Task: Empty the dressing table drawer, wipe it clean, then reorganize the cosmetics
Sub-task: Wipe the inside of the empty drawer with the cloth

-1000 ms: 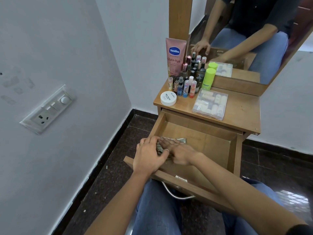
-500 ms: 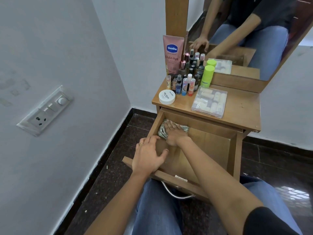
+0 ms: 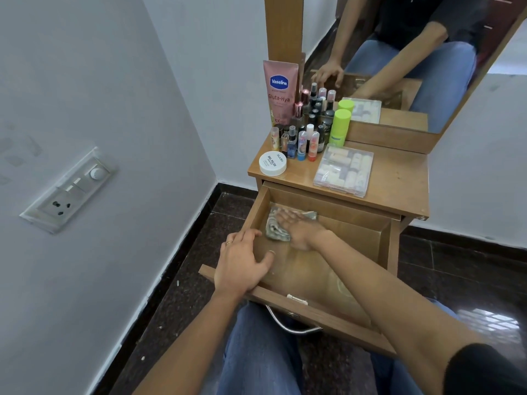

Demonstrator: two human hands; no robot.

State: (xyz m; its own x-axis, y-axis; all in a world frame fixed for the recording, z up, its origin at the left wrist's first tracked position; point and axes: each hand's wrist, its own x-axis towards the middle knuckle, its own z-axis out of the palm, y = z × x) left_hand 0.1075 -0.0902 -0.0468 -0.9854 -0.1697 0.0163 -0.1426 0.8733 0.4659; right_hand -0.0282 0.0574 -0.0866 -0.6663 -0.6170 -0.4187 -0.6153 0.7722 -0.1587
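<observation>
The wooden drawer is pulled out and holds only a grey-green cloth at its back left corner. My right hand lies flat on the cloth with straight fingers, pressing it onto the drawer floor. My left hand rests over the drawer's left wall near the front, thumb inside. On the tabletop stand a pink Vaseline tube, several small bottles, a green-capped bottle, a white round jar and a clear plastic box of small items.
The dressing table stands in a corner, with a white wall and a switch plate on the left. A mirror rises behind the tabletop. The floor is dark tile. My knees sit under the drawer's metal handle.
My right hand has slid the cloth from the drawer's front left to its back left corner. My left hand has stayed on the left wall.
</observation>
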